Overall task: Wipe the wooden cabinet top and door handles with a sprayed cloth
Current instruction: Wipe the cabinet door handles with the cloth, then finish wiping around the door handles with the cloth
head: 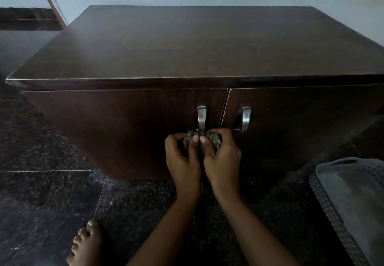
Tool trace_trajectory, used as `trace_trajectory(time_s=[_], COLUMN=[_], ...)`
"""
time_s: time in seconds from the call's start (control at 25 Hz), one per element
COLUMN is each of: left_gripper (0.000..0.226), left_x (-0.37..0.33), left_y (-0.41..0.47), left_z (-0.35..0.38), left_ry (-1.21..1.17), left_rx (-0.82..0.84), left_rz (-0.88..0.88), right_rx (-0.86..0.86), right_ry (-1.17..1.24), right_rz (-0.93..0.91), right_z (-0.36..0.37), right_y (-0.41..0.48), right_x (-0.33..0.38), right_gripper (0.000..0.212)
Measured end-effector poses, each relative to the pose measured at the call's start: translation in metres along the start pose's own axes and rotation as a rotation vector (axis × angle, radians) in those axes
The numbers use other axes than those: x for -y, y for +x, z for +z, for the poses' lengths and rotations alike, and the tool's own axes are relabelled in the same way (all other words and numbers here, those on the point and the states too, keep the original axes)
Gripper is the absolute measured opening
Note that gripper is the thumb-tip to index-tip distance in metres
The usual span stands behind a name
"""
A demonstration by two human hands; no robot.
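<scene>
Cloth point(209, 139) bunched round lower end of left door handle point(201, 120), near cabinet front centre. Left hand point(182, 157) & right hand point(222, 157) both pinch it, fingers curled tight, thumbs touching. Right handle point(245, 120) bare, just beside. Cabinet top point(187, 43) above. Grey basket point(353, 199) near right; bare foot point(87, 243) near left on dark floor point(41, 193).

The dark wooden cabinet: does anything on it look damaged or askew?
Yes, slightly. The front edge of the dark wooden cabinet top shows pale worn marks, most at its left corner. The gap between the two doors also looks slanted, though the wide lens may cause that. Both hands hold the cloth at the left metal handle.
</scene>
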State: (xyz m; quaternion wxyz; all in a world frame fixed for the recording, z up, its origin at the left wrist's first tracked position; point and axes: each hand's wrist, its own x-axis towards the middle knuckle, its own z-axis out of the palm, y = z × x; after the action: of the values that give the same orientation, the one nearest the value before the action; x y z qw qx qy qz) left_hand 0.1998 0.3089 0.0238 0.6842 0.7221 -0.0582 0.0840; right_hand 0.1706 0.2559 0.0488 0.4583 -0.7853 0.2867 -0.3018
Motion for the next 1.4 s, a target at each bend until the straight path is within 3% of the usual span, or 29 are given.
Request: trace_trajectory(time_s=[0.16,0.32,0.44,0.6,0.72,0.84,1.0,1.08,1.2,1.4], left_gripper=[0.009,0.005,0.005,0.017,0.016,0.016,0.039,0.049,0.055,0.049], left_x=[-0.004,-0.01,-0.015,-0.038,-0.064,-0.081,-0.086,-0.084,-0.084,-0.046], left_y=[-0.005,-0.02,-0.031,-0.041,-0.052,-0.074,-0.111,-0.121,-0.141,-0.179], left_z=[-0.002,-0.012,-0.014,-0.008,0.0,0.016,0.048,0.071,0.108,0.205], left_ry=[0.052,-0.002,-0.119,-0.288,-0.443,-0.433,-0.236,-0.187,-0.018,0.188], left_rx=[0.017,0.075,0.162,0.29,0.513,0.649,0.851,0.928,1.03,1.153], left_rz=[-0.064,-0.184,-0.383,-0.687,-0.803,-0.77,-0.685,-0.626,-0.483,-0.411], right_rx=[0.015,0.233,0.354,0.325,0.236,0.129,-0.102,-0.119,-0.092,-0.388], right_ry=[0.037,0.26,0.3,0.386,0.477,0.554,0.754,0.854,0.763,0.491], right_rz=[0.115,0.382,0.484,0.499,0.501,0.548,0.677,0.689,0.64,0.687], right_z=[-0.007,-0.032,-0.054,-0.091,-0.126,-0.156,-0.204,-0.23,-0.259,-0.284], right_y=[-0.004,-0.018,-0.025,-0.03,-0.032,-0.035,-0.041,-0.044,-0.052,-0.033], right_x=[-0.003,-0.012,-0.018,-0.014,-0.014,-0.017,-0.03,-0.039,-0.064,-0.153], right_gripper=[0.027,0.023,0.031,0.023,0.022,0.022,0.03,0.034,0.038,0.046])
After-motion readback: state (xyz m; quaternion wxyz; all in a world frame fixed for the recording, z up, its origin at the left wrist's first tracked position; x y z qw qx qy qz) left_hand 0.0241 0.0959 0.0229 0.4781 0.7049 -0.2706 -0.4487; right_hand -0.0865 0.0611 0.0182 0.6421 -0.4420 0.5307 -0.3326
